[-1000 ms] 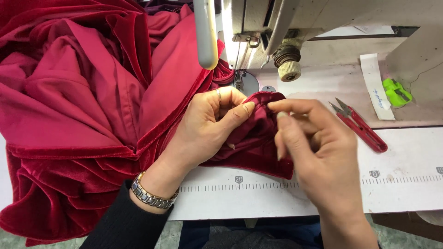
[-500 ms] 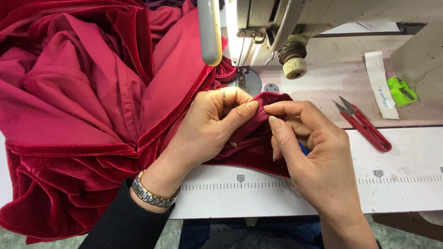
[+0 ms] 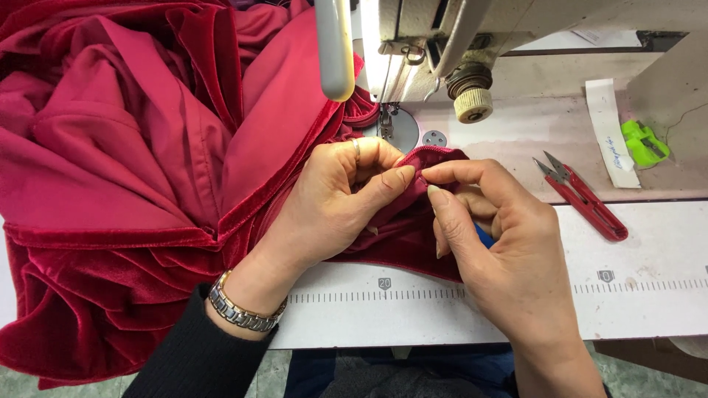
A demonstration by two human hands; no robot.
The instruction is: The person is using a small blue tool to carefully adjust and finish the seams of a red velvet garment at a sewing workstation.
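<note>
A big heap of dark red velvet fabric (image 3: pixel 133 169) covers the left of the sewing table. My left hand (image 3: pixel 332 206), with a metal watch at the wrist and a ring, pinches a folded edge of this fabric just in front of the sewing machine's needle (image 3: pixel 385 121). My right hand (image 3: pixel 501 243) meets it from the right, thumb and forefinger gripping the same fold (image 3: pixel 424 158). A bit of something blue shows under my right palm.
The sewing machine head (image 3: pixel 442 44) stands at the top centre with a white lamp tube (image 3: pixel 333 48) in front. Red thread snips (image 3: pixel 582 199) lie to the right, beside a white paper strip (image 3: pixel 611 133) and a green clip (image 3: pixel 644 144). A ruler strip (image 3: pixel 627 284) runs along the table.
Both hands have shifted the fabric fold slightly up toward the needle, and my right fingers have closed tighter on the edge.
</note>
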